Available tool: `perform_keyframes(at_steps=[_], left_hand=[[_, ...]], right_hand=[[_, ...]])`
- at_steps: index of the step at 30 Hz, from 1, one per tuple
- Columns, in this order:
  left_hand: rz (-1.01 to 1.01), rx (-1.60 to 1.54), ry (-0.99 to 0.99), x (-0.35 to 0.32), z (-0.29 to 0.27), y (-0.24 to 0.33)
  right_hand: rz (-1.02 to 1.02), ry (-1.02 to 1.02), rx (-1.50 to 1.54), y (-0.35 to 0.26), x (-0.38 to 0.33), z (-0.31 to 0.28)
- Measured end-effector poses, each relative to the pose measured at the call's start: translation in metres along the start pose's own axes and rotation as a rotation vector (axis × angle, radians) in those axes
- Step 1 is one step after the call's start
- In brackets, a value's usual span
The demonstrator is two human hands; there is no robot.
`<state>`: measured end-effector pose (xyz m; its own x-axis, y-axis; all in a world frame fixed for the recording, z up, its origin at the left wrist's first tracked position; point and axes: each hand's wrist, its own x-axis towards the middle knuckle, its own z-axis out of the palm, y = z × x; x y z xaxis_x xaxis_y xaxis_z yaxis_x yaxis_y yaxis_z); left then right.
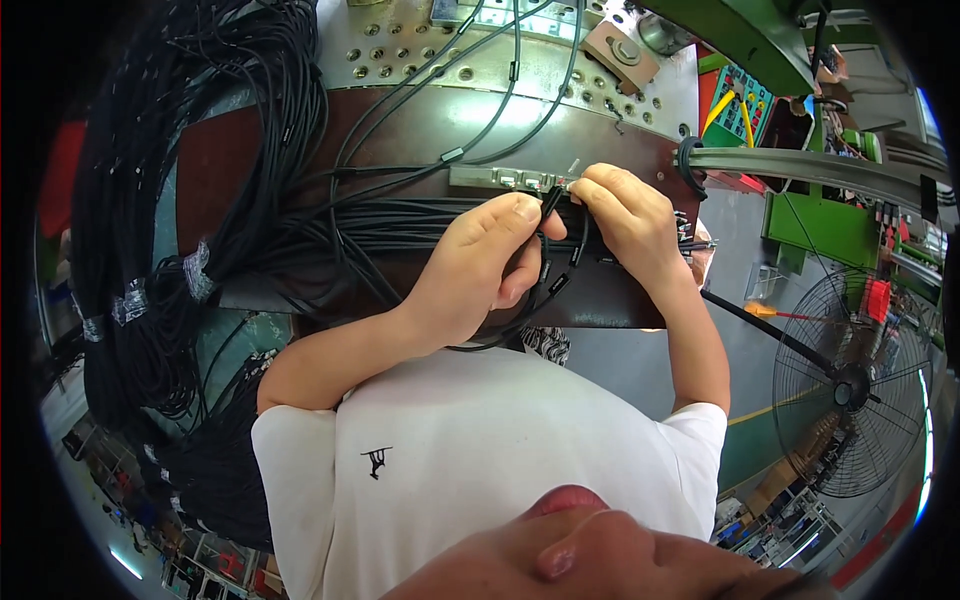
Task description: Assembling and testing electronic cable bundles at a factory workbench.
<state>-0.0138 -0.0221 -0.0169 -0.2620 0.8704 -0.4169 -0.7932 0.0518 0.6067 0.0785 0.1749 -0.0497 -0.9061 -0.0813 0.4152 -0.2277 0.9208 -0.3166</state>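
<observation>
My left hand (470, 265) is closed round a black cable (552, 200), its thumb pressed along the top near the cable's upper end. Close beside it, my right hand (632, 218) pinches with thumb and forefinger at the right end of a narrow metal fixture (478, 177). What sits between those right fingertips is too small to make out. Small pale connector-like pieces rest along the fixture. Below it, a bundle of black cables (400, 222) runs left to right across the brown board (230, 170), passing behind both hands.
Thick hanks of black cable (115, 240) hang at the left, some tied with clear wrap. A perforated metal plate (410, 60) with a bolted block (622, 55) lies beyond the board. Green machine parts (750, 35) rise at upper right; a caged fan (850, 385) stands at right.
</observation>
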Motion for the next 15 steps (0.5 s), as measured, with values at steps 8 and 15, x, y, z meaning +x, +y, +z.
perform_keyframes(at_steps=[8,15], left_hand=[[0.028,0.159,0.016,0.009,0.017,0.006],[0.964,1.510,0.216,0.014,0.003,0.008]], right_hand=[[-0.188,0.230,-0.299,-0.027,0.022,-0.025],[-0.133,0.220,-0.424,-0.024,0.005,-0.033]])
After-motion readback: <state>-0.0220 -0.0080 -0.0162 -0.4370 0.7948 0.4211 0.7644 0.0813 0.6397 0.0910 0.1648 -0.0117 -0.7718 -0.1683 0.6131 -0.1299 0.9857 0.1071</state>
